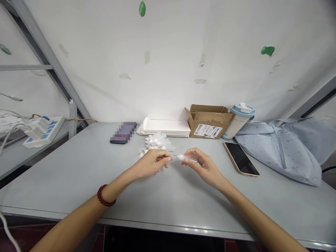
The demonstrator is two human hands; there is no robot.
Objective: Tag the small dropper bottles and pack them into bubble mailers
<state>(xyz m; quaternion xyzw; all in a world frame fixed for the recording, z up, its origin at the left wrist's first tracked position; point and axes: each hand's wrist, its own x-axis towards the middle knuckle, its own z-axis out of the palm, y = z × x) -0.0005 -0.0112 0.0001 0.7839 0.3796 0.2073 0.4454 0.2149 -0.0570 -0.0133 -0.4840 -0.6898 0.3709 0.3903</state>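
Observation:
My left hand and my right hand meet over the middle of the grey table. The right hand pinches a small clear plastic tube with a white tip pointing left. The left hand's fingers are curled and pinched close to that tip; what they hold is too small to name. Just behind the left hand lies a pile of several similar clear tubes. A red bead bracelet circles my left wrist.
At the back stand a stack of white trays, an open cardboard box, a lidded cup and a dark flat object. A phone and a blue cloth bag lie right. A power strip sits left.

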